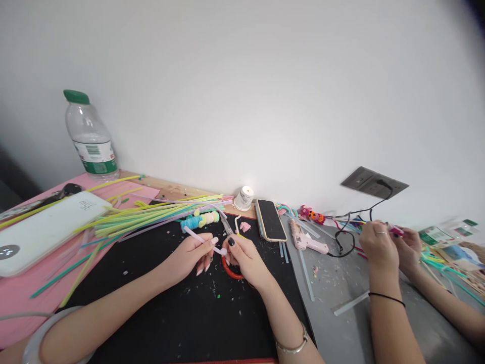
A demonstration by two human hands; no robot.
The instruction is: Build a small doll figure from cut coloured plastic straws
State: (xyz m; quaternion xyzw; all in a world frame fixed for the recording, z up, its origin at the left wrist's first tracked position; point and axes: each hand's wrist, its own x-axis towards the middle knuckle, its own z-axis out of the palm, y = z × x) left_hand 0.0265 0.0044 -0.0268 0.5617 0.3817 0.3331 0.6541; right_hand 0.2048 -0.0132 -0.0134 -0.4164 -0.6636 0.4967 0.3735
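Lilac pipe cleaner (195, 235), a fuzzy stem, held at the centre over a black mat (151, 313) dotted with tiny scraps. The wearer's left hand (199, 253) is clamped on it, thumb and fingers pinching its length, one end sticking out to the upper left. The right hand (241, 257) is close beside, curled around red-handled scissors (232, 273), with its fingertips at the stem's other, bent end. The scissors' blades point up and away, toward the wall.

Just beyond the hands lies a fuzzy blue and pale yellow coil (199, 220). To its left, a loose heap of yellow, green and lilac stems (140, 220) spreads across the mat's edge and a pink sheet (22, 321). A white power bank (49, 235) lies on that sheet, and a green-capped clear bottle (93, 146) stands behind it, near the wall.

Along the back of the desk (178, 191) is a small white cup (244, 198). To the right are a dark-screened phone (272, 220) and a pink glue gun (307, 241). Farther right, a co-worker's hands (382, 247) hold something small and pink.
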